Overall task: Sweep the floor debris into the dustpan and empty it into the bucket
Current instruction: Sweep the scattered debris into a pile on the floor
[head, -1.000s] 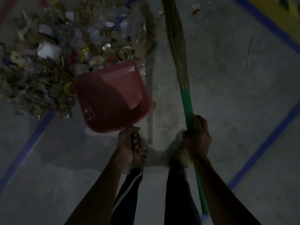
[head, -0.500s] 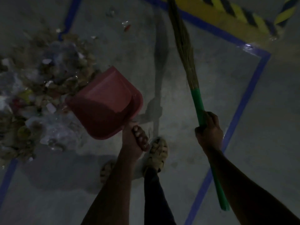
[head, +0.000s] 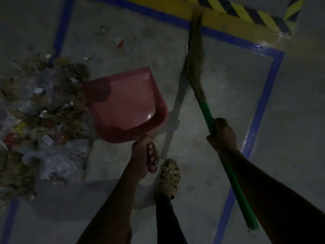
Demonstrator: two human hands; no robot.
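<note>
Gripping the red dustpan by its handle, the left hand holds it beside the debris — right hand wrapped round the green-handled broom; no writing legible.

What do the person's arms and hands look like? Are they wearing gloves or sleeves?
No gloves and no sleeves show. The left hand and right hand are bare, and both forearms are bare as far as the picture reaches. No watch, ring or bracelet can be made out, though the light is dim.
</note>
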